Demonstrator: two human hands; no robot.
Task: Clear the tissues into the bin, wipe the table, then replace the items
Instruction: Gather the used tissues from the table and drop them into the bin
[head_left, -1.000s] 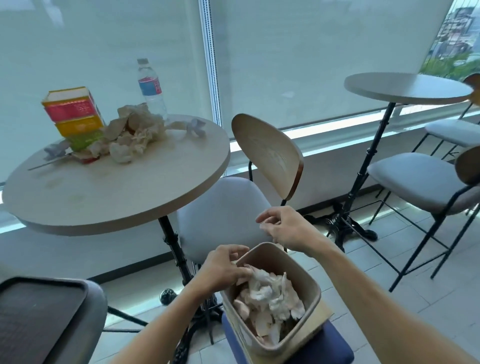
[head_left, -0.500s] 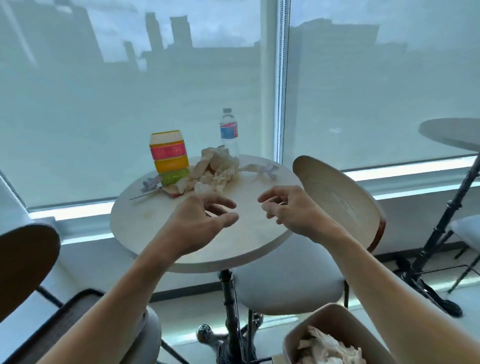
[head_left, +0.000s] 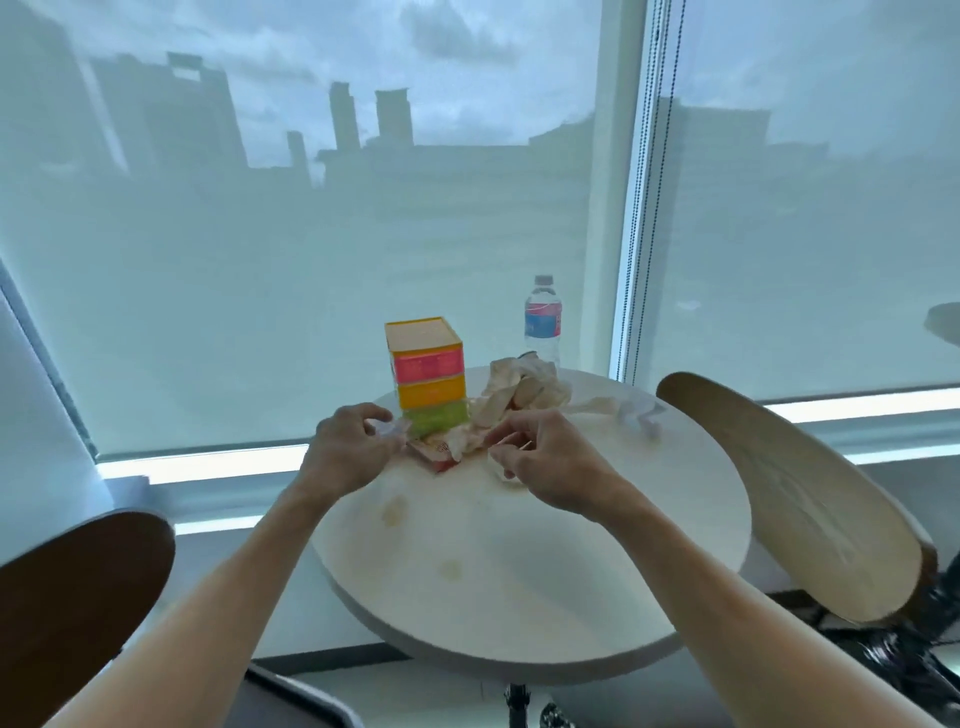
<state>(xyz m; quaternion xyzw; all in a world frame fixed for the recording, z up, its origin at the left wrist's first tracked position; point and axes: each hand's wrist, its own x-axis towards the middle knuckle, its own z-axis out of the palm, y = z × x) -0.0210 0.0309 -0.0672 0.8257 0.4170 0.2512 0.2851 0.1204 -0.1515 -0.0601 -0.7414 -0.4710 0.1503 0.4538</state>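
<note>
Now that both hands have left the bin and come back over the surface (head_left: 519, 561), a second gathering pass looks under way. The bin, in view a second ago, has dropped out of frame below. The left hand (head_left: 345, 457) sits at about ten o'clock on the round top, its grip narrow, fingers curled round a small pale tissue scrap (head_left: 388, 430) just beside the box stack (head_left: 427, 376). The right hand (head_left: 545, 467) is near the middle, fingers curled and pinching at the near edge of the tissues (head_left: 519, 395); whether it has a firm hold I cannot tell for sure. The main crumpled heap lies at twelve o'clock, touching the stack, with a red wrapper (head_left: 434, 451) under its near edge and one loose tissue (head_left: 636, 413) at two o'clock. A bottle (head_left: 543, 322) stands behind the heap. Stains (head_left: 395, 509) show on the bare top nearer the person, so wiping is not yet begun; I judge clearing about half done.
</note>
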